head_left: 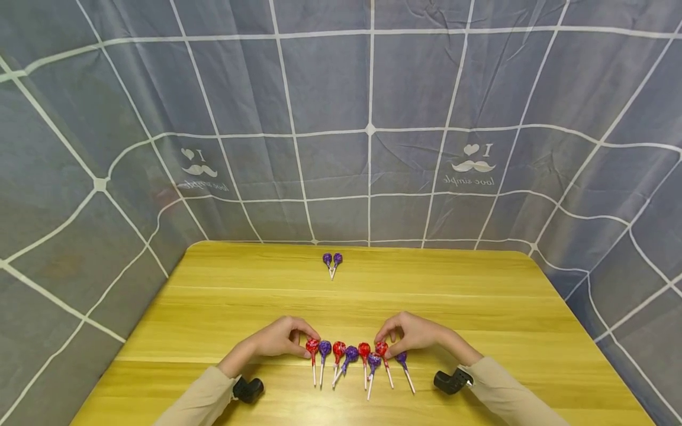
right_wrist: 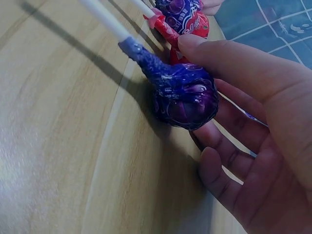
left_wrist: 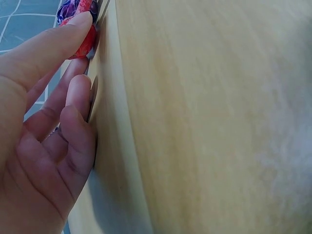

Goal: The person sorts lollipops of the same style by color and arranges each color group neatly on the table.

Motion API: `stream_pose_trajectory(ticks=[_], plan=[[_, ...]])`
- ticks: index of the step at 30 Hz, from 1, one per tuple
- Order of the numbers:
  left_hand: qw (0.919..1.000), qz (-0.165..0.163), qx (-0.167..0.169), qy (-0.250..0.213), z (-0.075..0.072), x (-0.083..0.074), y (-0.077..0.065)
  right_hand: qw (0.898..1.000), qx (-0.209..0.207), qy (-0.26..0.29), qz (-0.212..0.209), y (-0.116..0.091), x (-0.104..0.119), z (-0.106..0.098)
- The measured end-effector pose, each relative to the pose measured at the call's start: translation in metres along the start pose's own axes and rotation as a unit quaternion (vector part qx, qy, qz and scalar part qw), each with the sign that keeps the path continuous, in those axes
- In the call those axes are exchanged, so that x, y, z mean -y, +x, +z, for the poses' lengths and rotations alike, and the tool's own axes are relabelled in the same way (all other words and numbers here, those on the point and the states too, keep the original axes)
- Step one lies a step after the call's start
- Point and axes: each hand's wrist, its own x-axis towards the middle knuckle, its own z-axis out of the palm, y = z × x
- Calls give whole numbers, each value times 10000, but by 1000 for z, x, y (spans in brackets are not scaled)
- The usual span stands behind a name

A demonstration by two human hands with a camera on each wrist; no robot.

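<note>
fingers (left_wrist: pixel 51 45) of the left hand (head_left: pixel 278 338) are pinching the leftmost red lollipop (head_left: pixel 312 345); the right hand (head_left: pixel 418 332) is apparently pinching the rightmost red lollipop (head_left: pixel 381 348).

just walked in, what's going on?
A person has a loose row of eight lollipops on the table, red and purple alternating, sticks pointing toward them. The left-hand grip pinches the leftmost red lollipop; the right-hand grip pinches the rightmost red lollipop. Two more purple lollipops lie farther back.
</note>
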Motion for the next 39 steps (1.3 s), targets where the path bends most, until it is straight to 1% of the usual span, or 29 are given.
stream_pose_trajectory(ticks=[7, 14, 19, 23, 25, 29, 33, 39], plan=[[10000, 6, -13, 13, 0, 2, 0, 10000, -24, -36, -20, -2, 5, 0], [9999, 11, -96, 60, -3, 2, -2, 9999, -62, -132, -60, 2, -3, -2], [9999, 66, -107, 112, 2, 4, -1, 9998, -148, -135, -44, -4, -6, 1], [9995, -76, -210, 202, 5, 2, -1, 9997, -246, -29, -72, -6, -6, 2], [9993, -143, -283, 196, 5, 0, -2, 9995, -305, 24, -95, -6, -5, 2], [9991, -245, -307, 144, 4, -4, -3, 9993, -370, 60, -71, -6, -6, 1], [9988, -338, -366, 39, 3, -4, -5, 9991, -390, 118, -129, -7, -7, 1], [9975, -478, -469, -240, -1, -3, -9, 9986, -457, 283, 7, -8, -7, 2]])
